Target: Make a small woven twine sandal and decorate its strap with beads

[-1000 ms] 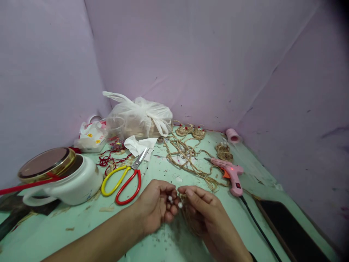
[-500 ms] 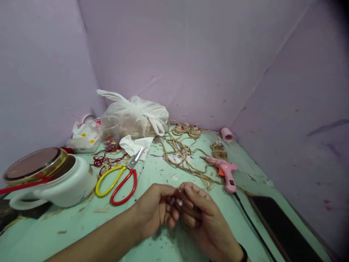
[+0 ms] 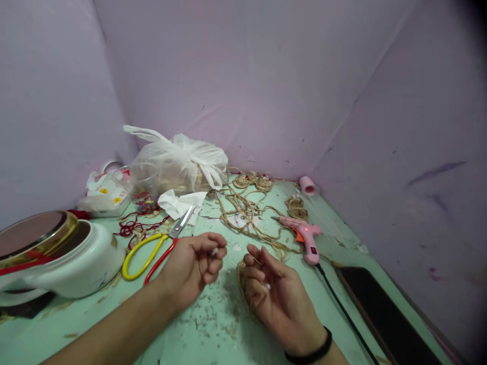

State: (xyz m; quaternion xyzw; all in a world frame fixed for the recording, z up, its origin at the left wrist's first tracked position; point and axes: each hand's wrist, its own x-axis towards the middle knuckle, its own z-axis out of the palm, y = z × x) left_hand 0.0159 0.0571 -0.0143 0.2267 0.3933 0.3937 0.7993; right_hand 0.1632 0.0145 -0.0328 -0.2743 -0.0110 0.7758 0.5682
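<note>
My left hand (image 3: 192,271) is raised over the table, its fingers curled around a small white bead-like piece (image 3: 214,251). Across a gap to the right, my right hand (image 3: 279,296) is half closed, palm turned inward. Its fingers wrap a round piece of coiled jute twine (image 3: 242,291), mostly hidden behind them. Another small white piece (image 3: 268,287) shows against the right palm. Scissors (image 3: 178,230) with one yellow and one red handle lie just beyond my left hand, which partly covers the red handle.
A pink glue gun (image 3: 306,235) with its light on lies right, its cord running toward me past a dark phone-like slab (image 3: 384,309). Loose jute twine (image 3: 247,218) tangles ahead. A knotted plastic bag (image 3: 182,162) stands behind; a white enamel pot (image 3: 95,258) is left.
My hands, which met at the fingertips, have come apart, the left moving left. The jute coil now shows behind my right fingers. The whole view has shifted slightly.
</note>
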